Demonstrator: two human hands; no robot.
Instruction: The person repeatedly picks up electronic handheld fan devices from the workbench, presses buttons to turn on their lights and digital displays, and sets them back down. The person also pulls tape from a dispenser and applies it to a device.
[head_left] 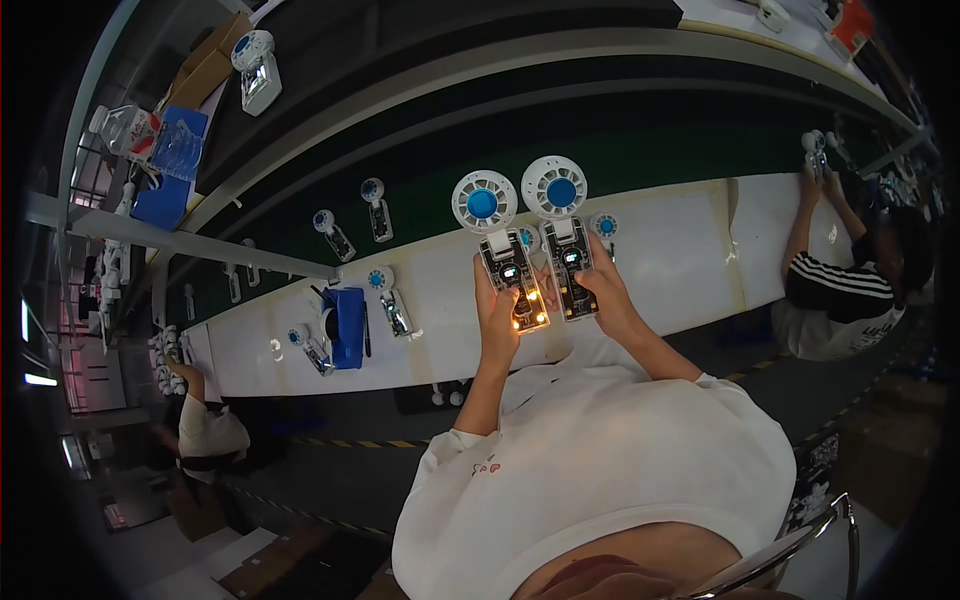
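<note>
In my left hand (496,312) is a handheld fan (514,285) with a round white head, a blue hub and a dark, see-through body. Orange lights glow near its lower end, and its small display is lit. My right hand (611,296) grips a second handheld fan (570,265) of the same kind, held upright beside the first. That one's display is lit too, with no orange glow showing. Each thumb rests on the front of its fan's body. Behind them, partly hidden, more fans (604,225) lie on the white table (670,240).
To the left stand a blue bin (348,328) and a fan with a shiny body (391,300). Several fans (376,208) lie on the green belt (430,190). A metal frame (220,243) crosses at left. Co-workers sit at right (850,285) and far left (205,425).
</note>
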